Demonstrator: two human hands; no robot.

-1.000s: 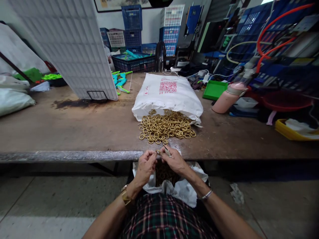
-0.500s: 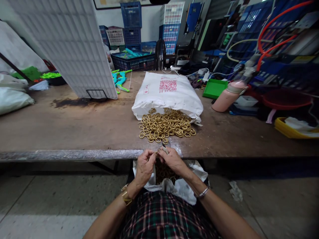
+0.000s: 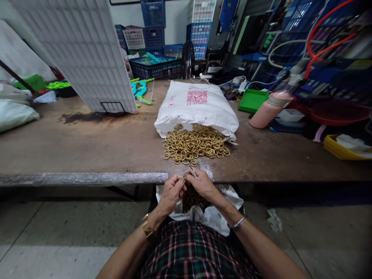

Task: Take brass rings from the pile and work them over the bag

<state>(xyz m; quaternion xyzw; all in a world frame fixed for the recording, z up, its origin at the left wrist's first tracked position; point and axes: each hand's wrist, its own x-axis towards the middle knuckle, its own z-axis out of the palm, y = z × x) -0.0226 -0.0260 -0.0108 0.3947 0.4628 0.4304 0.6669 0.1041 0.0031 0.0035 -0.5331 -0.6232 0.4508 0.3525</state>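
Note:
My left hand (image 3: pixel 173 190) is closed in a pinch at the table's front edge. A gold-coloured ring at its fingertips is mostly hidden by the fingers. Right beside it, fingertips almost touching, my right hand (image 3: pixel 205 188) is closed around a small knife (image 3: pixel 193 173) with a pale grey handle, its dark tip pointing away from me. Beneath the hands, an open white bag (image 3: pixel 216 221) on my lap holds many dark gold rings (image 3: pixel 193 199). Just beyond my fingers lies a heap of gold rings (image 3: pixel 197 143), spilling from the mouth of a white printed sack (image 3: pixel 200 104).
A tall white ribbed panel (image 3: pixel 84 54) stands on the table at left, beside turquoise and green toy bows (image 3: pixel 141 91). To the right are a green tray (image 3: pixel 253 100), a pink bottle (image 3: pixel 269 110) and a yellow tray (image 3: pixel 343 149). Stacked crates (image 3: pixel 199 37) are behind.
My left hand has turned slightly and shifted a little to the right, its fingers covering more of the ring. My right hand keeps its grip on the knife close by. The view has tilted slightly.

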